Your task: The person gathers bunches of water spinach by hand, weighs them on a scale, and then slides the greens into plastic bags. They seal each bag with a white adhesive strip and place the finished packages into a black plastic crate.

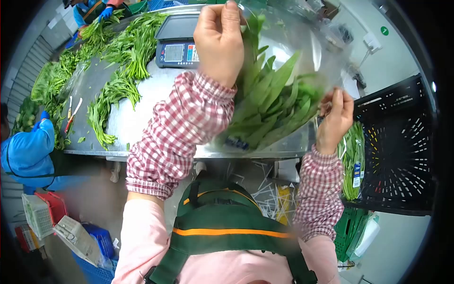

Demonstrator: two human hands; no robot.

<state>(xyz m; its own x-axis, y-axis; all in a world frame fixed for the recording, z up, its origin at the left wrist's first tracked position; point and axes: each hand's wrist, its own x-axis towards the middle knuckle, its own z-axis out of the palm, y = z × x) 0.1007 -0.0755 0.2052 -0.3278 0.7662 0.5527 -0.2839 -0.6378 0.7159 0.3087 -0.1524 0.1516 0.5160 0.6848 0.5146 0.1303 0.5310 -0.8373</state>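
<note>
I hold a clear plastic bag [302, 52] filled with long green leafy vegetables [272, 102] up in front of me, over the steel table [142, 120]. My left hand [218, 40] grips the bag's upper edge, fingers closed. My right hand [335, 118] pinches the bag's lower right corner. Both arms wear red checked sleeve covers.
A digital scale [177, 45] stands on the table behind my left hand. Loose green stalks [123, 61] lie in piles across the table's left side. A black crate [402, 146] at right holds bagged greens [352, 161]. A person in blue [28, 151] stands at left; another's gloved hand [105, 13] shows at the top.
</note>
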